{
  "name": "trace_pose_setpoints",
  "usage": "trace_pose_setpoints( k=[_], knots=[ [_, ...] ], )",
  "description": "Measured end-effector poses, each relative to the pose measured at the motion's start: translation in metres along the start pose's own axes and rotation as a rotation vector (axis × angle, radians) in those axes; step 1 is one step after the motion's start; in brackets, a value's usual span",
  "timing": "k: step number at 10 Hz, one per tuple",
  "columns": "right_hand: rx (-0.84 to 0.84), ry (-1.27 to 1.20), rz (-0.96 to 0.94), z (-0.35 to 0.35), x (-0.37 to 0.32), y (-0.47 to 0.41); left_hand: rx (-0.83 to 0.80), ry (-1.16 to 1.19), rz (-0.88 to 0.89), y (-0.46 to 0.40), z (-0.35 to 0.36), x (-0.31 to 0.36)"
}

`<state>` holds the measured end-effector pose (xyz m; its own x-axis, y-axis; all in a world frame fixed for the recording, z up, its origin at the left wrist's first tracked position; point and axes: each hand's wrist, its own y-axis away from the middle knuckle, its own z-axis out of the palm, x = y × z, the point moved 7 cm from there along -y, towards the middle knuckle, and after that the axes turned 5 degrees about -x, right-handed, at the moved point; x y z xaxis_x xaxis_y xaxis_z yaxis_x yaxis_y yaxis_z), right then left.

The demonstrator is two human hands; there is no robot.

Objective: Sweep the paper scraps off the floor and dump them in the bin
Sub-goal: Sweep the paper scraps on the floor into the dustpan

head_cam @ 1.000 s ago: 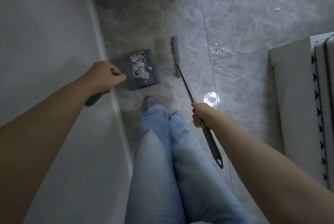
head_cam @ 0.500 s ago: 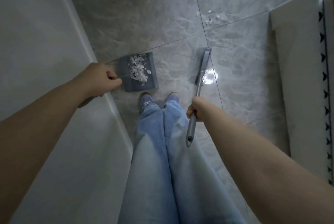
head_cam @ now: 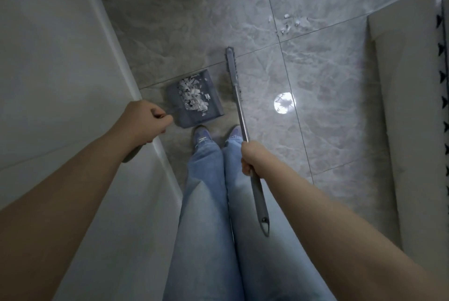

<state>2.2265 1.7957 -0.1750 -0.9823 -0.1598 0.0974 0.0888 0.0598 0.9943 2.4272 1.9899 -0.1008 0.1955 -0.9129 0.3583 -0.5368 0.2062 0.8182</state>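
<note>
My left hand (head_cam: 143,123) grips the handle of a grey dustpan (head_cam: 213,106), which hangs just in front of my feet beside the white wall. A heap of white paper scraps (head_cam: 193,96) lies in the pan. My right hand (head_cam: 254,157) grips the grey broom handle (head_cam: 257,193) at mid-length. The broom head (head_cam: 232,64) points away from me, just right of the pan. More loose scraps (head_cam: 288,24) lie on the tiles farther ahead to the right. No bin is in view.
A white wall or cabinet face (head_cam: 60,81) runs along my left. A pale piece of furniture (head_cam: 410,106) with a black-patterned edge stands on the right. Grey marble tiles (head_cam: 328,130) with a bright light reflection lie between them. My jeans-clad legs (head_cam: 213,203) fill the bottom middle.
The view has shifted; the cardboard box at the top is out of sight. The broom swung right, then back beside the pan. Both hands keep their grips, and the pan still holds its scraps.
</note>
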Motion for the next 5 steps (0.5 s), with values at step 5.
trace_pose_setpoints(
  k=[5],
  knots=[
    [0.072,0.163,-0.143,-0.014,-0.041,0.032,-0.001,0.102,0.049,0.007,-0.017,0.008]
  ],
)
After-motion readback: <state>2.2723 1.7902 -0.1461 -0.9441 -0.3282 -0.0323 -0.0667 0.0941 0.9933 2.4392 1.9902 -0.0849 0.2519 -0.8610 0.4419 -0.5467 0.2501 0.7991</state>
